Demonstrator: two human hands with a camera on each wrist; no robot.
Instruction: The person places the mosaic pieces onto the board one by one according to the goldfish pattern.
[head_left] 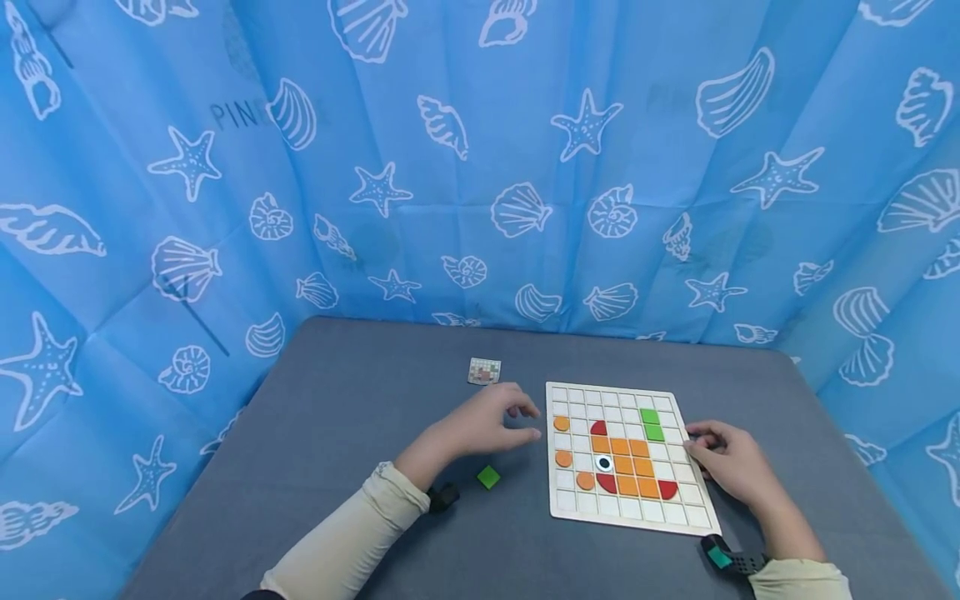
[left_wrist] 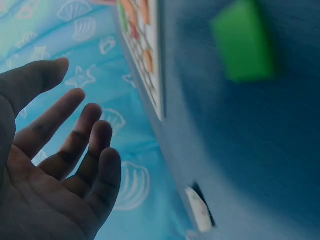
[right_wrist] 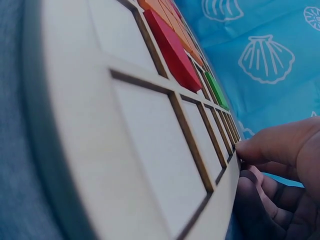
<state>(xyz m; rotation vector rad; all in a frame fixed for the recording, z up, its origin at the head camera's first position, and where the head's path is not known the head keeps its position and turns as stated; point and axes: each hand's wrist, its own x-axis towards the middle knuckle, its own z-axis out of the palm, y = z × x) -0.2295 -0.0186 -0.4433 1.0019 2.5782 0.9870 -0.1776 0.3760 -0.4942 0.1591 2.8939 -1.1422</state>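
Note:
A white wooden grid board (head_left: 588, 504) lies on the table. In its cells sit orange square tiles (head_left: 621, 464), red rounded pieces (head_left: 667, 489), three orange discs (head_left: 563, 458), an eye tile (head_left: 603, 463) and two green tiles (head_left: 651, 425). My right hand (head_left: 731, 462) grips the board's right edge, the thumb (right_wrist: 260, 147) on the rim and the other fingers curled below it. Left of the board, my left hand (head_left: 483, 423) hovers with nothing in it, fingers spread and loosely bent in the left wrist view. A loose green square tile (head_left: 488, 477) lies below that hand.
A small picture card (head_left: 484, 371) with a coloured grid lies behind my left hand. The grey table (head_left: 360, 375) meets a blue curtain (head_left: 450, 167) printed with shells at its back and sides. Both wrists wear dark bands (head_left: 738, 560).

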